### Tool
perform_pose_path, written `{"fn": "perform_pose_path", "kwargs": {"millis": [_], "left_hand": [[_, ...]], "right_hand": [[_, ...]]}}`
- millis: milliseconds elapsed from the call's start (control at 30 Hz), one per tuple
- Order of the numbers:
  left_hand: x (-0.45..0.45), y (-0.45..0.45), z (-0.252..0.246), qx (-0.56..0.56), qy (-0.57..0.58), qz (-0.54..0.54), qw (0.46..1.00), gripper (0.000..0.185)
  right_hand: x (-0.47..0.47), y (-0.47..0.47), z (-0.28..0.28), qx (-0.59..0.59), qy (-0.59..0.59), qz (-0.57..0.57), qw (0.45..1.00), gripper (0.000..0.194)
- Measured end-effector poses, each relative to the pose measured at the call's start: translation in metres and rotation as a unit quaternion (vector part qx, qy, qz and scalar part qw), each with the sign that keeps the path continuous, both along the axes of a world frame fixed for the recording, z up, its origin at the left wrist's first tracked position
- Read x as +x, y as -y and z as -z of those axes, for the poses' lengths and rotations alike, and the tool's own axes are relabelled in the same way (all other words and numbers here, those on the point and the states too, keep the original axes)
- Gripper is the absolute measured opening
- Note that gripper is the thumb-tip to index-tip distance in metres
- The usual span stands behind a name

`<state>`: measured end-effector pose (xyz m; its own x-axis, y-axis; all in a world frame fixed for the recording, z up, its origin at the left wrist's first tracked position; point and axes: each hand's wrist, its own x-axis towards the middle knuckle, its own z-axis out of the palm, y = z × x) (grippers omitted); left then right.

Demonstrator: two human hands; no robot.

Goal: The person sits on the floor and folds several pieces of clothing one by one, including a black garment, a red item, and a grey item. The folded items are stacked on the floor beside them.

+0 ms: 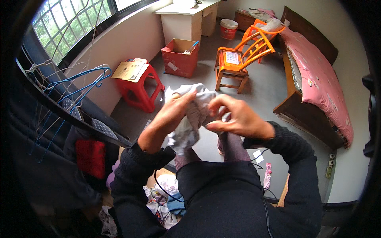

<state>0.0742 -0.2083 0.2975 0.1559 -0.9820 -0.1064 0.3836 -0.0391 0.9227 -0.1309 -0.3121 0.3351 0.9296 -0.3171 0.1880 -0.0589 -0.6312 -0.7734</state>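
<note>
A crumpled light grey cloth garment is held up before me, above my legs. My left hand grips its left side, with the thumb lying over the fabric. At the cloth's right edge is my right hand, its fingers curled and the thumb apart from them. The right fingertips are blurred against the fabric, so whether they pinch it I cannot tell. Behind and below my left arm lies a pile of mixed clothes, with white, patterned and blue pieces.
Blue wire hangers hang on a rack at left. A red plastic stool holds cardboard. Beyond stand a red box, a wooden chair, a bucket and a white desk. A bed with pink bedding is at right.
</note>
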Motion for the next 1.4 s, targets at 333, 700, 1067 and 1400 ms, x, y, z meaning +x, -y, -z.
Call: {"fn": "perform_pose_path", "kwargs": {"millis": [333, 700, 1067, 1400], "left_hand": [[-0.024, 0.036, -0.021, -0.053, 0.164, -0.050, 0.984, 0.041], [-0.007, 0.016, 0.002, -0.028, 0.664, 0.075, 0.744, 0.081], [0.028, 0.005, -0.012, -0.192, 0.847, -0.193, 0.457, 0.011], [0.068, -0.013, -0.012, -0.017, 0.754, -0.175, 0.633, 0.018]], "right_hand": [[0.047, 0.014, 0.025, -0.216, 0.119, 0.107, 0.963, 0.046], [0.060, 0.093, -0.034, -0.214, 0.135, 0.126, 0.959, 0.020], [0.060, 0.139, -0.045, -0.341, -0.047, 0.242, 0.907, 0.028], [0.055, 0.115, -0.040, -0.321, -0.120, 0.194, 0.919, 0.026]]}}
